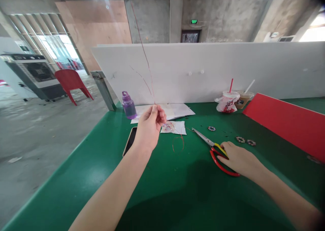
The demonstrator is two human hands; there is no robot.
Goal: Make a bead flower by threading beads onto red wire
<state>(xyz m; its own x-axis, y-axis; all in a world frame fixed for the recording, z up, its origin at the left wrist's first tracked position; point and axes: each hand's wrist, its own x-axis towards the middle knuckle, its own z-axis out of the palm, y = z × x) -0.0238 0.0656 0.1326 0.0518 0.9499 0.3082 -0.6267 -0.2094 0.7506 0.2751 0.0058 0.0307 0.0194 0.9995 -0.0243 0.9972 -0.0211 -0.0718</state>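
My left hand [149,126] is raised over the green table [162,190], its fingers pinched on a thin red thread [146,60] that rises up and also trails down in a loop [178,142] onto the table. My right hand [238,160] lies on the red and yellow handles of a pair of scissors [207,141], fingers curled around them; the blades point away to the left. A small plastic bag of beads [174,127] lies just right of my left hand. Three small bead flowers [211,128] [240,139] [251,142] lie beyond the scissors.
A phone [129,141] lies under my left wrist. A purple bottle [129,105] and white papers [175,109] sit near a white partition [228,68]. Two drink cups [228,100] stand at the back; a red board [286,122] lies at right. Left of the table edge: floor, a red chair [71,82].
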